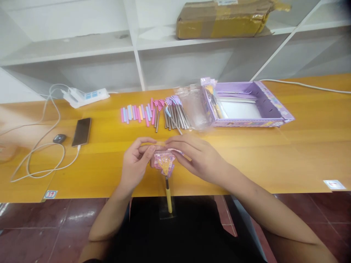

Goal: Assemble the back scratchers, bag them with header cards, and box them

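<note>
Both hands are at the near edge of the table (301,157), working the top of a clear packet (160,166). Inside it: a yellow hand-headed stick (169,201), head far, handle pointing near, its end past the table edge over the person's dark clothing (192,233).

Left hand (135,162) — thumb closed against fingers, pinching the packet's top left. Right hand (199,157) — fingers bent over the top right, thumb below; from here can't tell if it grips or just touches.

Just beyond them, left to right: a row of coloured tubes (134,113), metal-handled sticks (175,116) with pink, blue and purple heads, loose clear bags (193,106), then a purple tray (246,123) with a bagged yellow stick (212,98) along its left wall. Far left: phone (81,131) on a cable, mouse (59,138) beside it, power strip (87,96) behind. Taped carton (222,20) on the far shelf (156,44).
</note>
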Available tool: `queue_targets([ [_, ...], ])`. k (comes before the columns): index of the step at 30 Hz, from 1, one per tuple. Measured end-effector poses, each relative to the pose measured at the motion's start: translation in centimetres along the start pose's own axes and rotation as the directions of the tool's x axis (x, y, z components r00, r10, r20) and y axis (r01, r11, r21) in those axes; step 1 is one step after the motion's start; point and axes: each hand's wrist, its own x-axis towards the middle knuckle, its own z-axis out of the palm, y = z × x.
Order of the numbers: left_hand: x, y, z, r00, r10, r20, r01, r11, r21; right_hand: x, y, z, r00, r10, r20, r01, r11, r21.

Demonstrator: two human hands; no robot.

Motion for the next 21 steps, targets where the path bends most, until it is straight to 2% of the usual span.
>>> queue_targets([
  [5,0.1,-0.2,-0.2,0.998,0.066,0.024,-0.068,0.995,0.067,0.3,0.2,0.2,0.997,-0.001,-0.077,0.004,0.999,0.035],
  [8,0.3,-0.3,-0.4,0.989,0.138,0.062,-0.150,0.949,0.278,0.6,0.0,0.0,0.993,0.003,-0.116,0.002,0.999,0.040],
  [11,0.4,-0.6,-0.4,0.988,0.100,0.116,-0.138,0.909,0.393,0.7,-0.1,-0.1,0.992,-0.013,-0.125,0.019,0.999,0.048],
  [14,0.3,-0.9,-0.4,0.988,0.032,0.154,-0.083,0.938,0.338,0.2,0.0,0.1,0.993,-0.061,-0.098,0.064,0.998,0.029],
  [18,0.1,-1.3,-0.4,0.989,0.006,0.149,-0.044,0.967,0.250,-1.0,0.2,0.7,0.991,-0.127,-0.039,0.124,0.991,-0.058],
  [21,0.0,-1.5,-0.4,0.987,-0.011,0.160,-0.020,0.982,0.187,-1.6,0.3,1.2,0.990,-0.136,-0.036,0.132,0.985,-0.110],
])
